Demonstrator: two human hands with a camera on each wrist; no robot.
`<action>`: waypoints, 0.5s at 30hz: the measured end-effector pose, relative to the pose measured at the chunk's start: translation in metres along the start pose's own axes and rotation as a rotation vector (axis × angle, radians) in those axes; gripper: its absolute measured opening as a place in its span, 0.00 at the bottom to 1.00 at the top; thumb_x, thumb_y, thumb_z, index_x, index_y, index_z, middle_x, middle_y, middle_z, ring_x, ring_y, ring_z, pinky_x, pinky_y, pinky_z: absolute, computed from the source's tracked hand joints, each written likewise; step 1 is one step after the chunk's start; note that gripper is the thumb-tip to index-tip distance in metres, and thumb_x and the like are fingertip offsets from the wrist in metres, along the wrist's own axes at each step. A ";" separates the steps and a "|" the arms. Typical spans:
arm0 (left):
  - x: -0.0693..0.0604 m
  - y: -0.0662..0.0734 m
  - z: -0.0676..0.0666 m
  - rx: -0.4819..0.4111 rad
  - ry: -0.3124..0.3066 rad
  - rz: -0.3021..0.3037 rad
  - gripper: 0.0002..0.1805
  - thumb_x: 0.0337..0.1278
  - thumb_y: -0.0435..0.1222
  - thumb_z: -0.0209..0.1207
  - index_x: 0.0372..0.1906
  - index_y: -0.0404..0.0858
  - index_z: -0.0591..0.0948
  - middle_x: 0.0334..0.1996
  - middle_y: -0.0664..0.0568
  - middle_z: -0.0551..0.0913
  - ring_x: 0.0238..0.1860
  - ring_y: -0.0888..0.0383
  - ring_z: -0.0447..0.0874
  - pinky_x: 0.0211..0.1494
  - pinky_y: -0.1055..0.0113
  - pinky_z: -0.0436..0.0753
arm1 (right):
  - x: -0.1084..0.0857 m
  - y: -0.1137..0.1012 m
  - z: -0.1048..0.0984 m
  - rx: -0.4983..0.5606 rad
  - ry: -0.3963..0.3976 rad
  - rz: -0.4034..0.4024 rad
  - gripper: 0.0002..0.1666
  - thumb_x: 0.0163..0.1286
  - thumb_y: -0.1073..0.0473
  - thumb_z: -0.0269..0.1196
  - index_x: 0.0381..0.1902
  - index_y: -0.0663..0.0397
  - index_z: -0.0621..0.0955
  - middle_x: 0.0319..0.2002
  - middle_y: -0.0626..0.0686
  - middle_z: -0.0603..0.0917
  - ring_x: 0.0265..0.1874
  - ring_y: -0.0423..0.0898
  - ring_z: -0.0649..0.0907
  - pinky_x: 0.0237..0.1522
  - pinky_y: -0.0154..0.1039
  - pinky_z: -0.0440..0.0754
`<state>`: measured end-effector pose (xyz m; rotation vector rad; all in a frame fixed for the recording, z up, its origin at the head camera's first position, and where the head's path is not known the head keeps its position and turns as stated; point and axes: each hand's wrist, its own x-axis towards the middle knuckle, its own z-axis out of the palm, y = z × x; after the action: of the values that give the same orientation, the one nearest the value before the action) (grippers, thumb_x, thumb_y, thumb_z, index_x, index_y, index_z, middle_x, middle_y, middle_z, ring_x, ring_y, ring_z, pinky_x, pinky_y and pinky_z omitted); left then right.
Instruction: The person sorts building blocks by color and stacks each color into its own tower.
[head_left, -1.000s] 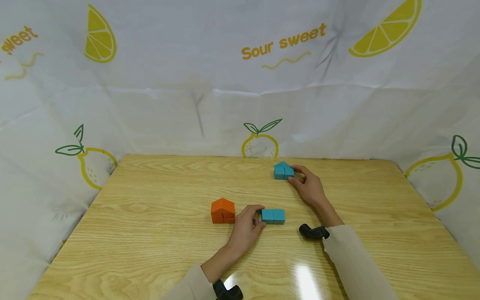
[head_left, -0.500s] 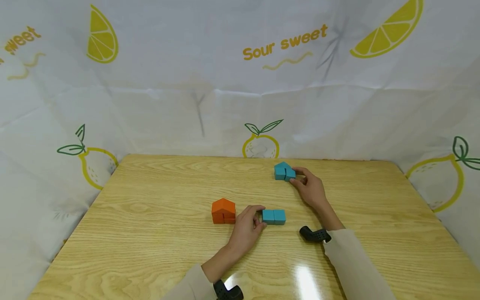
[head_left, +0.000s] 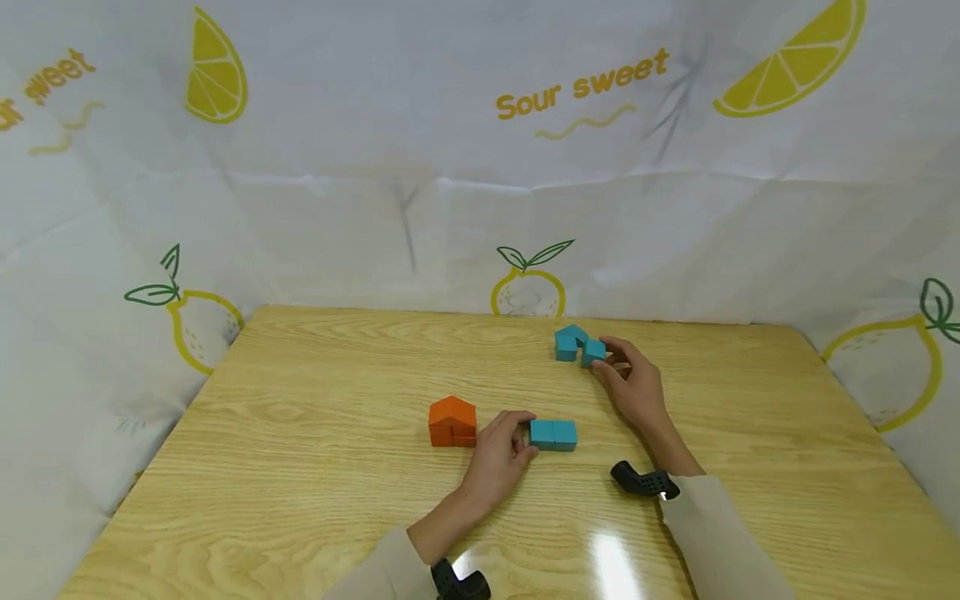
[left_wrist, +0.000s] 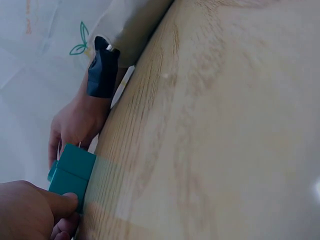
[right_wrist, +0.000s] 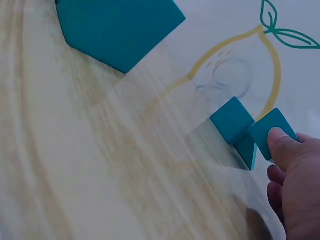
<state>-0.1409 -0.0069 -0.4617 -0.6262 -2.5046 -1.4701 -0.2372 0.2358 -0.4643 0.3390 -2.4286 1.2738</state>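
Observation:
Two blue blocks (head_left: 552,435) lie side by side near the middle of the table. My left hand (head_left: 493,462) grips the left end of this pair, its thumb on the near face in the left wrist view. Farther back, my right hand (head_left: 637,387) pinches a blue cube (right_wrist: 272,132) between thumb and fingers. The cube is turned and stands a little apart from another blue cube (right_wrist: 232,120). A blue triangular block (right_wrist: 247,149) lies against that second cube. To the left of my left hand is an orange house-shaped stack (head_left: 452,421), with a peaked block on top.
The wooden table (head_left: 300,500) reaches back to a white cloth (head_left: 337,233) printed with lemons. Each wrist wears a black strap-mounted device, such as the right wrist camera (head_left: 643,480). Light reflects off the tabletop near the front.
My right hand has drawn the blue cube to the right, away from the other blue cube, opening a gap between them. The left hand keeps its hold, and the head view has shifted slightly.

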 end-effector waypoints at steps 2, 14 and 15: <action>0.000 0.001 0.000 0.001 -0.001 0.005 0.21 0.52 0.24 0.66 0.53 0.31 0.77 0.33 0.52 0.75 0.27 0.66 0.70 0.29 0.75 0.73 | -0.003 -0.003 -0.001 0.007 0.017 -0.010 0.25 0.69 0.59 0.62 0.62 0.59 0.74 0.50 0.58 0.78 0.41 0.50 0.79 0.38 0.30 0.75; 0.000 0.002 0.001 0.003 0.011 0.017 0.21 0.51 0.24 0.66 0.53 0.30 0.77 0.32 0.51 0.75 0.27 0.65 0.71 0.29 0.74 0.74 | -0.021 -0.026 -0.005 0.073 0.064 -0.041 0.24 0.66 0.66 0.63 0.60 0.63 0.75 0.47 0.61 0.79 0.40 0.48 0.78 0.38 0.26 0.74; 0.000 0.002 0.001 0.004 0.011 0.017 0.21 0.51 0.24 0.66 0.53 0.30 0.77 0.32 0.51 0.75 0.27 0.65 0.71 0.29 0.74 0.74 | -0.022 -0.032 -0.006 0.081 0.062 -0.046 0.23 0.66 0.67 0.63 0.59 0.64 0.75 0.46 0.62 0.79 0.40 0.50 0.78 0.38 0.26 0.74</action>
<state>-0.1397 -0.0055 -0.4605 -0.6351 -2.4871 -1.4589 -0.2038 0.2236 -0.4472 0.3702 -2.3096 1.3451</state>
